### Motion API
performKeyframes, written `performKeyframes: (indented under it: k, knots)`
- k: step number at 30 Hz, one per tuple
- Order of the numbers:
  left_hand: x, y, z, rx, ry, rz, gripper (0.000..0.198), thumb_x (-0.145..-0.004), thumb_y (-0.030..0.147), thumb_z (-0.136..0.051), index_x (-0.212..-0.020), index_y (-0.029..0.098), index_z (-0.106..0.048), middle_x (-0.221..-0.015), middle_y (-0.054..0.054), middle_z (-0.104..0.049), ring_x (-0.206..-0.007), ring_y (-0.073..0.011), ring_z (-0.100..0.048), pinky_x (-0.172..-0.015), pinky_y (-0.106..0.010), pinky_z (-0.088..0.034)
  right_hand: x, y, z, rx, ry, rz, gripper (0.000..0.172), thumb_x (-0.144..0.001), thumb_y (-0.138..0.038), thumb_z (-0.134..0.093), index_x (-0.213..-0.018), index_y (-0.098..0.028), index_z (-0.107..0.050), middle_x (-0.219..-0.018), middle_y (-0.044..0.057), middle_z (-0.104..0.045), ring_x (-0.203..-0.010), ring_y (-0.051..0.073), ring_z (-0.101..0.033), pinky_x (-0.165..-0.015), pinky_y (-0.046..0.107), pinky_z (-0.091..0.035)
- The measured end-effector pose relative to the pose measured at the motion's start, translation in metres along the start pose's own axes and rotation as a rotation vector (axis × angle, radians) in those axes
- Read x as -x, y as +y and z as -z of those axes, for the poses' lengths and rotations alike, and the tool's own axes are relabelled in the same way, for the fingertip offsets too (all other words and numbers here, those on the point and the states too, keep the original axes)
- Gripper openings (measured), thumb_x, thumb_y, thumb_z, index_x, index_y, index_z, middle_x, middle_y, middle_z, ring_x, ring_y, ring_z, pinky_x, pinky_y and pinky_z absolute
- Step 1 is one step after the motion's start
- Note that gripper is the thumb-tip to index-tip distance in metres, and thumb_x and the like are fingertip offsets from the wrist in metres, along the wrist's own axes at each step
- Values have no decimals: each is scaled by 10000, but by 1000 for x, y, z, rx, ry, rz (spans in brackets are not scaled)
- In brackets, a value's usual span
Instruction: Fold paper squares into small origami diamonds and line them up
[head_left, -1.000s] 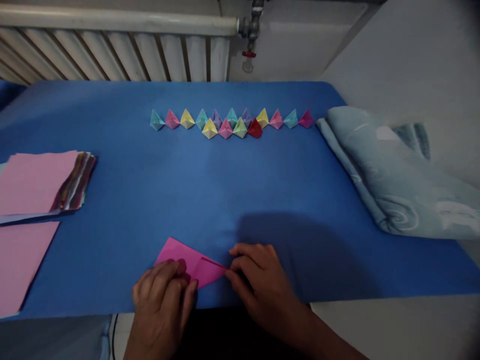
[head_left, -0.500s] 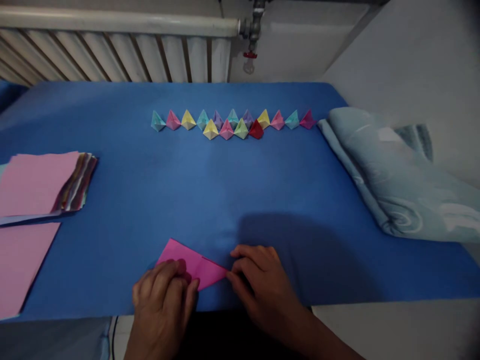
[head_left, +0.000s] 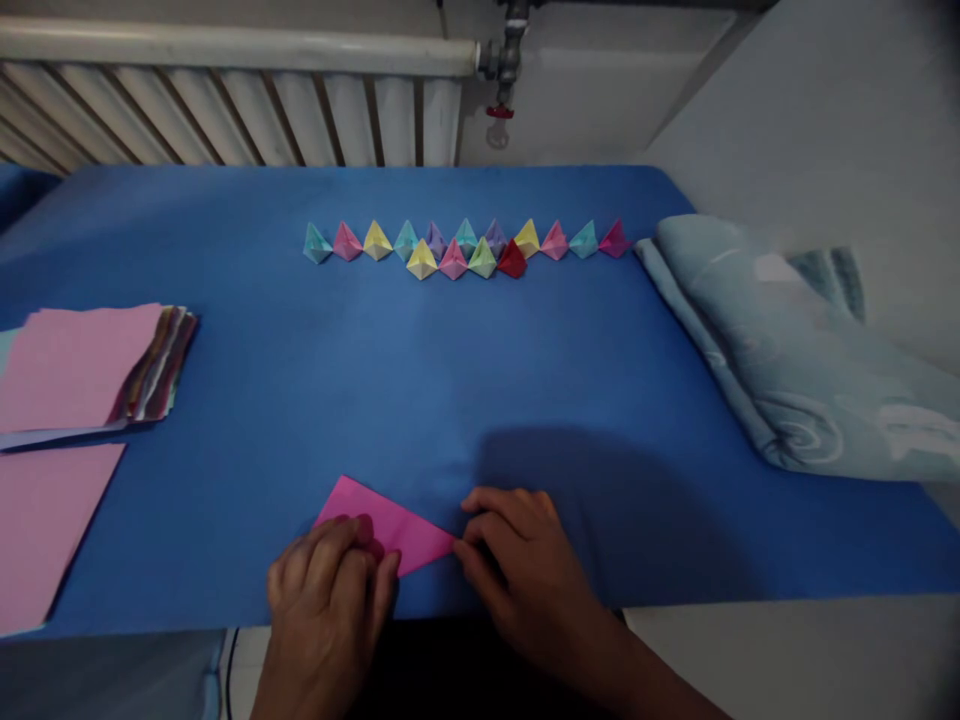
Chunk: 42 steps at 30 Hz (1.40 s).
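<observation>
A bright pink sheet of origami paper (head_left: 420, 543), folded to a pointed shape, lies near the front edge of the blue table. My left hand (head_left: 326, 580) grips its lower left part, fingers curled over the paper and thumb along the lower edge. At the sharp right corner, my right hand (head_left: 517, 555) pinches the tip between thumb and fingers. Both palms hide little of the paper's right half, but the left fingers cover its lower left.
Several small folded paper pieces (head_left: 453, 260) in mixed colours line the far side of the blue table (head_left: 337, 370). Stacked coloured paper (head_left: 82, 365) and more pink sheets (head_left: 56, 530) lie at left. A folded pale green blanket (head_left: 772, 350) occupies the right. Behind stands a radiator (head_left: 247, 100).
The paper's upper right edge had a small step in it and now runs straight to the corner. Both hands have barely moved.
</observation>
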<state>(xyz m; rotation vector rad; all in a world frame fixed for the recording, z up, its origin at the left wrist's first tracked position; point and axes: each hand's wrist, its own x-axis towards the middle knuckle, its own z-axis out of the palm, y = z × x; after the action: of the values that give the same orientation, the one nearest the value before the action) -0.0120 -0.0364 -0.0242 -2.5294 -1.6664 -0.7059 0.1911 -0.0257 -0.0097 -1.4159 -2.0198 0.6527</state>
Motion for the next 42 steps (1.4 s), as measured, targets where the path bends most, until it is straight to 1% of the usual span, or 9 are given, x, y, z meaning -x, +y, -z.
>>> performKeyframes:
  k: [12, 24, 26, 29, 31, 33, 35, 38, 42]
  knots:
    - [1, 0, 0, -12, 0, 24, 136, -874, 243, -553, -749, 193, -570, -919, -85, -641, -887, -244, -566, -753, -369, -375, 1, -3, 0, 13, 5, -11, 122, -891, -155, -512, -783, -179, -564, -996, 71, -630, -870, 200, -556, -766, 361, -345]
    - [5, -8, -1, 38, -10, 30, 199, -893, 318, -538, -743, 187, -554, -945, -98, -621, -923, -252, -560, -771, -384, -395, -3, -10, 5, 45, -31, -154, 109, -798, -110, -596, -753, -193, -542, -1042, 43, -606, -971, 213, -532, -821, 368, -333]
    - [5, -12, -1, 53, 7, 4, 184, -891, 317, -542, -769, 182, -564, -951, -97, -620, -921, -248, -559, -777, -381, -397, -2, -9, 4, 48, -15, -150, 120, -784, -92, -602, -752, -191, -543, -1035, 37, -606, -981, 210, -529, -824, 361, -325]
    - [5, -15, 1, 43, 28, -58, 106, -895, 255, -530, -891, 190, -614, -970, -86, -617, -938, -237, -549, -781, -368, -400, -1, -9, 1, 54, 11, -134, 132, -771, -72, -608, -754, -189, -548, -1023, 26, -609, -992, 201, -529, -830, 354, -309]
    - [5, -16, 5, 25, -2, -135, 219, -903, 165, -471, -1033, 235, -632, -1006, -82, -611, -961, -237, -527, -789, -372, -391, -1, -8, 0, 63, 17, -127, 128, -768, -75, -612, -757, -187, -552, -1026, 26, -610, -995, 198, -528, -830, 351, -304]
    - [3, -15, 7, 38, -41, -238, 409, -891, 77, -398, -1174, 296, -597, -1031, -74, -611, -979, -235, -507, -819, -387, -372, -1, -7, -2, 77, 10, -130, 116, -770, -86, -610, -756, -187, -556, -1031, 27, -612, -994, 197, -526, -824, 350, -303]
    - [0, -13, 8, 66, -68, -331, 512, -861, 31, -371, -1251, 311, -552, -1031, -63, -622, -985, -230, -497, -861, -402, -349, -1, -6, -3, 93, 3, -139, 108, -776, -95, -601, -745, -187, -556, -1040, 30, -615, -1000, 200, -521, -826, 356, -298]
    - [-2, -11, 5, 39, -86, -392, 510, -826, 43, -430, -1251, 296, -553, -1020, -48, -639, -979, -236, -489, -900, -418, -316, -2, -6, -2, 120, 19, -130, 115, -770, -85, -583, -722, -181, -544, -1041, 34, -618, -995, 202, -516, -833, 367, -291]
    - [-2, -13, -3, -16, -61, -420, 453, -800, 130, -547, -1221, 296, -570, -998, -39, -640, -948, -240, -492, -925, -427, -298, -7, -19, -3, 169, 72, -104, 141, -721, -39, -543, -756, -176, -538, -924, 36, -617, -903, 199, -515, -797, 359, -314]
